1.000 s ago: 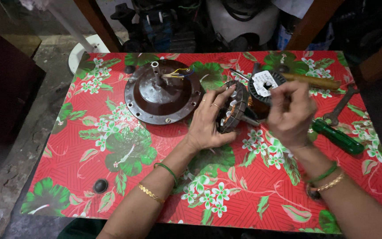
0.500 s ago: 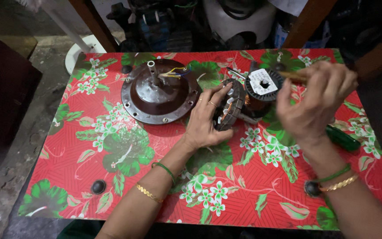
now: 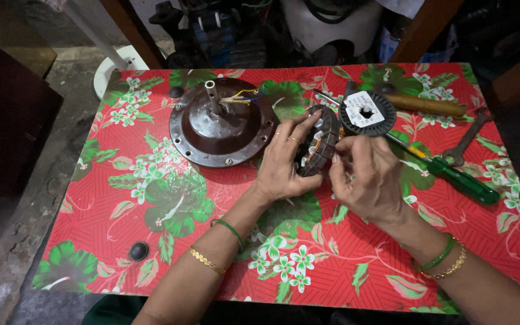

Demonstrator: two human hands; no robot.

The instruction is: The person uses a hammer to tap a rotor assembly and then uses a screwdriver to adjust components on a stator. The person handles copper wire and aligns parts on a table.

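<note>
The left hand [image 3: 284, 159] has its grip closed around a motor stator [image 3: 317, 141], a ring of dark steel laminations with copper-coloured windings showing inside; the stator stands tilted on its edge on the tabletop [image 3: 121, 222], roughly at the middle of the far half, with the left fingers spread over its near and upper rim and the thumb below. The right hand [image 3: 368, 177] is just beside it on the right, its fingers curled narrowly and its fingertips [image 3: 339, 147] at the stator's right face; whether they pinch a wire or only touch the windings cannot be told. The tabletop is covered with a red cloth printed with green leaves and white flowers. Left of the stator, close to the left hand's knuckles, lies a round brown fan motor cover [image 3: 224, 123] with a short central shaft and a few coloured wires coming out of it. Behind the right hand sits a second dark round part bearing a white label [image 3: 367, 113]. A wooden-handled tool [image 3: 422, 105] lies farther back, a green-handled screwdriver [image 3: 452, 176] lies to the right of the right hand, and a metal spanner [image 3: 467, 138] lies near the right edge. A small black knob [image 3: 138, 250] rests near the front left corner. Both wrists wear green and gold bangles.
</note>
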